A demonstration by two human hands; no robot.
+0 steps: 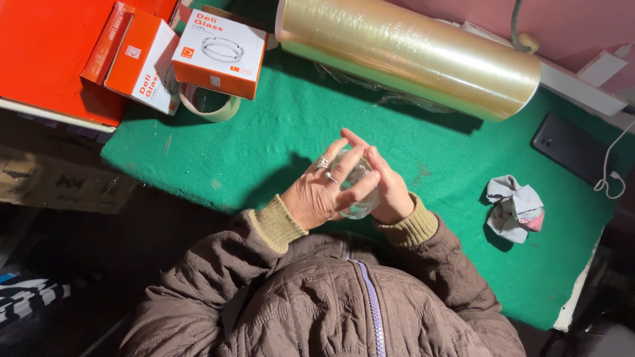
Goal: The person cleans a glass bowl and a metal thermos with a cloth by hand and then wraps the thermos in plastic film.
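Cupping a small clear glass bowl (355, 188) between them, the left hand (322, 194) and right hand (389, 188) closed around it above a green felt table (278, 132), near a large plastic-wrap roll (410, 56).

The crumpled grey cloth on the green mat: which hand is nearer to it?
Right. The right hand cups the clear glass on the side facing the grey cloth; the left hand is on the glass's far side.

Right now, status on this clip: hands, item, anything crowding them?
Left hand and right hand both closed around clear glass. Held above green table. Film roll and crumpled cloth lie apart, nothing crowding.
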